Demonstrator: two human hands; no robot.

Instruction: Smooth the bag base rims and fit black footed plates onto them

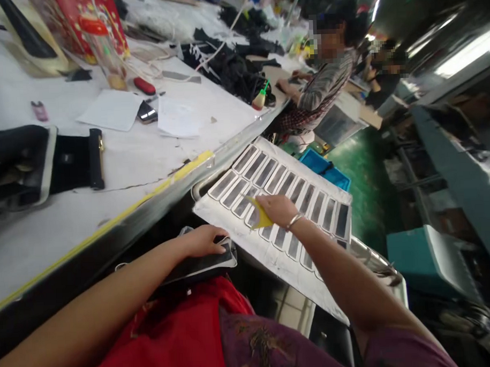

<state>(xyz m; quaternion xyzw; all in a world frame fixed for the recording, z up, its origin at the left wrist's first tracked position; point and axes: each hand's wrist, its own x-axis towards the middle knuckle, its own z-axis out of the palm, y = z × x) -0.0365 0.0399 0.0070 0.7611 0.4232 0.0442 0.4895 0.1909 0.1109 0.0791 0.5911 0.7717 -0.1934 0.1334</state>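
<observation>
My right hand (278, 208), with a bracelet at the wrist, closes on a flat yellow triangular scraper-like piece (261, 214). It is over a white board (208, 206) bearing rows of dark strips with pale rims (297, 192). The piece's edge is close to the strips; whether it touches them I cannot tell. My left hand (204, 241) is curled over a dark item with white edging (232, 253), above my lap and just left of the board. My fingers partly cover that item, so its full shape is hidden.
A white worktable (148, 160) at the left holds a black bag-like piece (69, 163), papers (111, 109), a red-lidded bottle (104, 54) and a glue bottle (260, 100). A co-worker (325, 84) sits beyond. A blue crate (327, 170) stands behind the board, a teal bin (416, 258) right.
</observation>
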